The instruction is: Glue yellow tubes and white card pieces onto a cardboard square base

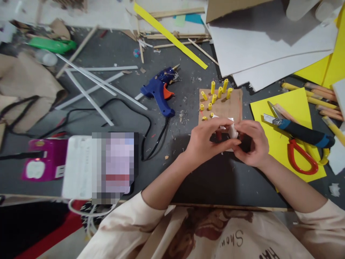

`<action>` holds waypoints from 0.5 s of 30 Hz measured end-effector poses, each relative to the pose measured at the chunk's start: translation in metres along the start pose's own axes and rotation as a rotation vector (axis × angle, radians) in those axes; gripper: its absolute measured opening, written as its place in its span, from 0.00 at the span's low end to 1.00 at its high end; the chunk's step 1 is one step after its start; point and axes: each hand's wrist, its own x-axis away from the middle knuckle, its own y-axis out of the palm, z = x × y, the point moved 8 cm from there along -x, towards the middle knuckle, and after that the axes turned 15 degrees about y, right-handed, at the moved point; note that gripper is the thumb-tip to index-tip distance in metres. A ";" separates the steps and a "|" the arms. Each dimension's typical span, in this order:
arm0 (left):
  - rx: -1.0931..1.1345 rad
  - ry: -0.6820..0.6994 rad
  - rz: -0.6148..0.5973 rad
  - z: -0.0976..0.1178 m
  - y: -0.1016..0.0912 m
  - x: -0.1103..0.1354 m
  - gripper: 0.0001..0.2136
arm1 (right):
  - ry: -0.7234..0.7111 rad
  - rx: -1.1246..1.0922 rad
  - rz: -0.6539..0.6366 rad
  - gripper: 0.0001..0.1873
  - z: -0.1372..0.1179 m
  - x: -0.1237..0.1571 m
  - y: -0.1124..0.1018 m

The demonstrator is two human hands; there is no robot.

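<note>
My left hand point(208, 140) and my right hand point(252, 142) meet over the near edge of a brown cardboard piece point(231, 102). Both are closed in a pinch on a small white piece point(233, 131) held between the fingertips. Several short yellow tubes point(219, 92) stand upright on the cardboard just beyond my hands. A small dark red piece point(219, 135) shows under my left fingers. What lies beneath my palms is hidden.
A blue glue gun point(160, 90) with a black cord lies left of the cardboard. Red-handled scissors point(302, 158) and a blue-black cutter point(299, 130) rest on a yellow sheet point(285, 108) at right. White sticks point(91, 90), wooden sticks, white boards point(258, 50) and a phone point(107, 165) surround the grey mat.
</note>
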 end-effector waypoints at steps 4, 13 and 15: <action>-0.004 -0.001 -0.023 0.000 0.003 0.000 0.13 | -0.050 0.011 0.004 0.25 -0.002 -0.003 -0.001; -0.349 0.253 -0.106 0.017 0.002 -0.005 0.12 | 0.442 -0.503 -0.164 0.12 0.035 -0.007 0.007; -0.378 0.268 -0.128 0.018 0.003 -0.006 0.10 | 0.593 -0.578 -0.173 0.09 0.047 -0.005 0.010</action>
